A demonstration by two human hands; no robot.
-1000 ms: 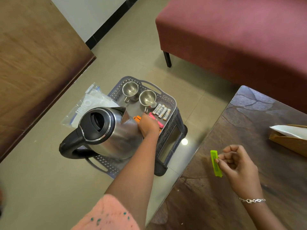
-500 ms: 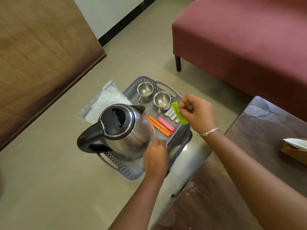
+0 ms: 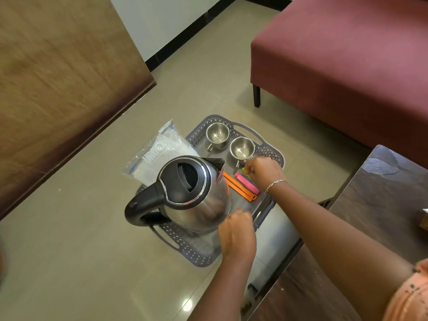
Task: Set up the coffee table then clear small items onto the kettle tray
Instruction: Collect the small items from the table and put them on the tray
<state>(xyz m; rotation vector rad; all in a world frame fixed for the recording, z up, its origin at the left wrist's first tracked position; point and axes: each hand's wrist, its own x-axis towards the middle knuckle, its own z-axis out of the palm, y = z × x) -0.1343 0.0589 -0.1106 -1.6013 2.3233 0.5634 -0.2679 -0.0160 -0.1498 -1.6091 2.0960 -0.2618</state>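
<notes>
A grey perforated tray lies on the floor. On it stand a steel kettle with a black handle and two steel cups. An orange clip and a pink clip lie side by side right of the kettle. My right hand is low over the tray just beyond the pink clip, closed on a green clip of which only a tip shows. My left hand is curled over the tray's near right rim beside the kettle. The batteries are hidden under my right hand.
The dark stone-patterned coffee table stands at the right, close to the tray. A clear plastic bag lies on the floor left of the tray. A maroon sofa is behind, and a wooden panel is at the left.
My right hand carried the green clip from the coffee table over to the tray and lowered it beside the pink clip. My left hand drew back from the clips to the tray's near rim.
</notes>
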